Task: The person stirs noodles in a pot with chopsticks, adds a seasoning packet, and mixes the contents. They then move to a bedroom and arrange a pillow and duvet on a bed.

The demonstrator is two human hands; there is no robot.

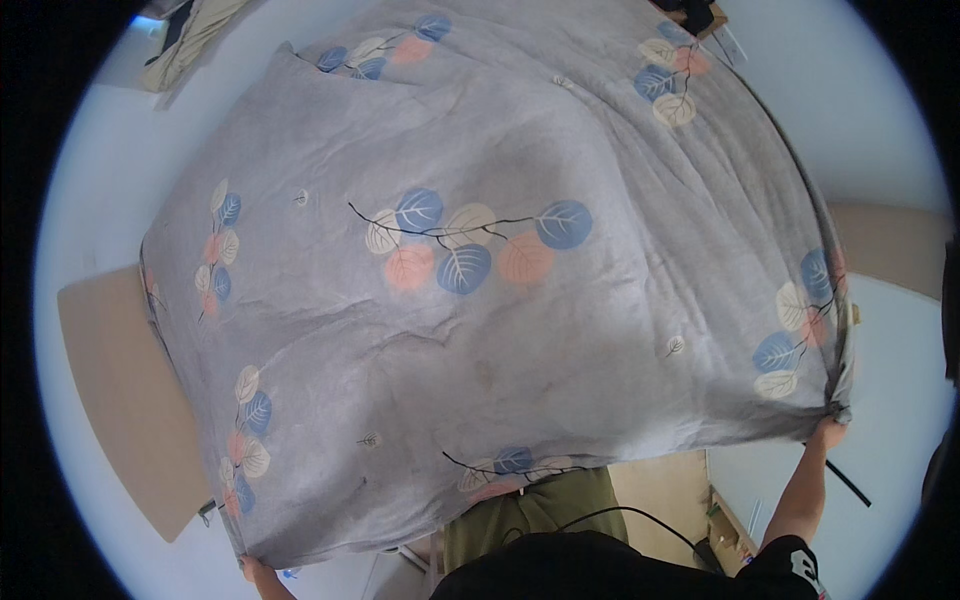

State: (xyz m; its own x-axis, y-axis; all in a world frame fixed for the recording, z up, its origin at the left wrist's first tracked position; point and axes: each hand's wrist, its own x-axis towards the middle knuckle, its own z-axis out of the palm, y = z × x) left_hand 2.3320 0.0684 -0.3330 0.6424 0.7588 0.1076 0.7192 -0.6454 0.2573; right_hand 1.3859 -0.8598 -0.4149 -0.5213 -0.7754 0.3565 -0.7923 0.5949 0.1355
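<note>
A large grey fabric cover point(540, 345), printed with blue, pink and cream leaves on dark twigs, spreads out before me and fills most of the view. My left hand point(256, 568) grips its near left corner at the bottom of the picture. At the near right corner my right hand point(831, 433) holds a bunched edge of the same cloth, with that arm stretched out to the side. Between the two hands the near edge sags and curves in front of my body. Wrinkles and folds run across the cloth, and whatever lies beneath it is hidden.
A beige panel point(124, 397) stands out past the cloth on the left, and another beige surface point(889, 240) shows at the right. A cream curtain-like cloth point(196, 45) hangs at the upper left. Below my right arm is an open drawer or shelf point(726, 529) with small items.
</note>
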